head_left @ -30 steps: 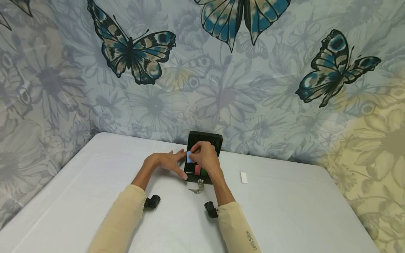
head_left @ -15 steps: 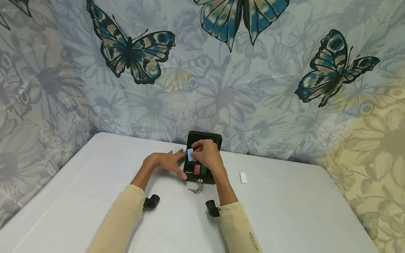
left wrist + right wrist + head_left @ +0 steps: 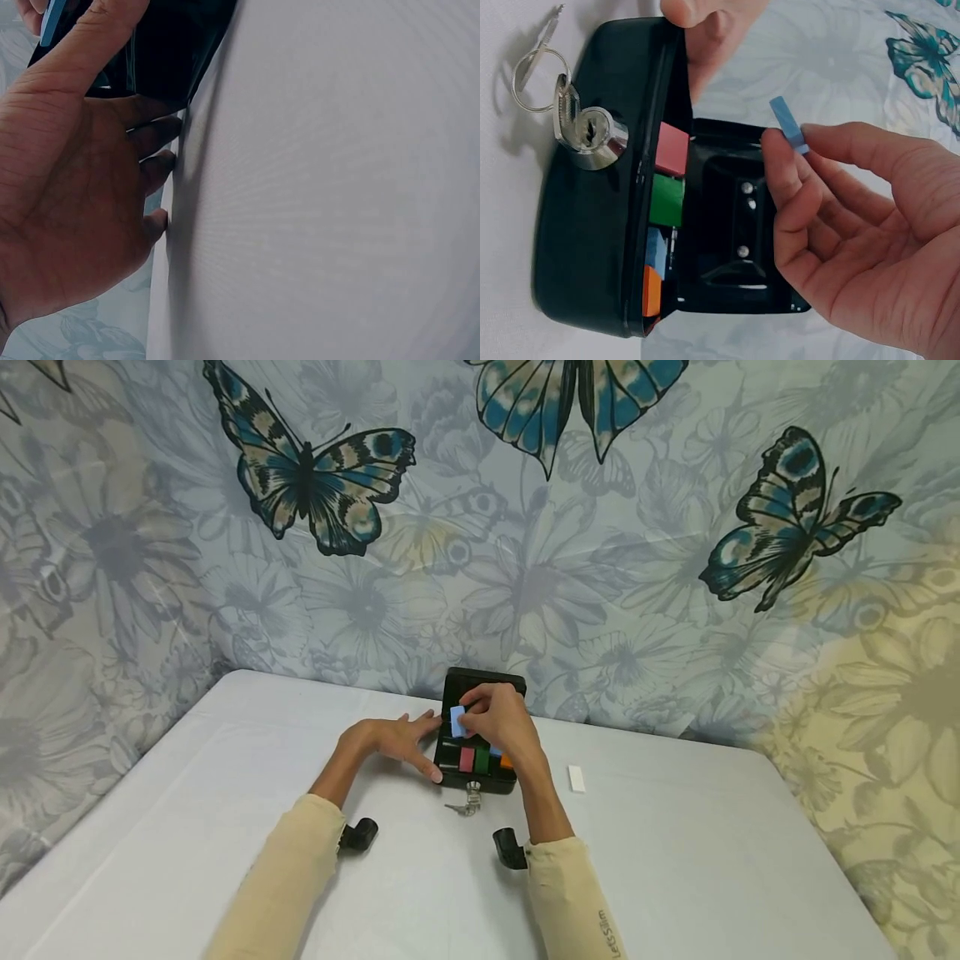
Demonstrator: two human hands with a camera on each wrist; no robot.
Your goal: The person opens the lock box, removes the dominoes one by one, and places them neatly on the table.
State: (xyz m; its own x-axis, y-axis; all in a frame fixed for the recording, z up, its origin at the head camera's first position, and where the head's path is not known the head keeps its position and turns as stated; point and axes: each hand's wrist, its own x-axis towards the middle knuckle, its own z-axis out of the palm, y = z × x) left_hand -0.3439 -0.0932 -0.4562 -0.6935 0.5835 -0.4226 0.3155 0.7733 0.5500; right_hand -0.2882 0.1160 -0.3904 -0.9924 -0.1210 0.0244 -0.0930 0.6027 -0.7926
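My right hand pinches a light blue block between thumb and forefinger, above an open black cash box. Thin and flat, the block is held tilted in front of the raised lid. Inside the box, a pinkish-red block, a green block, another blue block and an orange block stand in a row. My left hand lies at the box's left side with fingers spread, thumb at the front corner and fingertips near the hinge side.
A key sits in the front lock, with a ring and a second key hanging from it. On the white table, a white block lies to the right of the box. A butterfly-patterned cloth rises behind the table.
My right hand has shifted slightly right and up, carrying the blue block from the box's left edge toward its middle. More blocks inside now show. My left hand has stayed in place.
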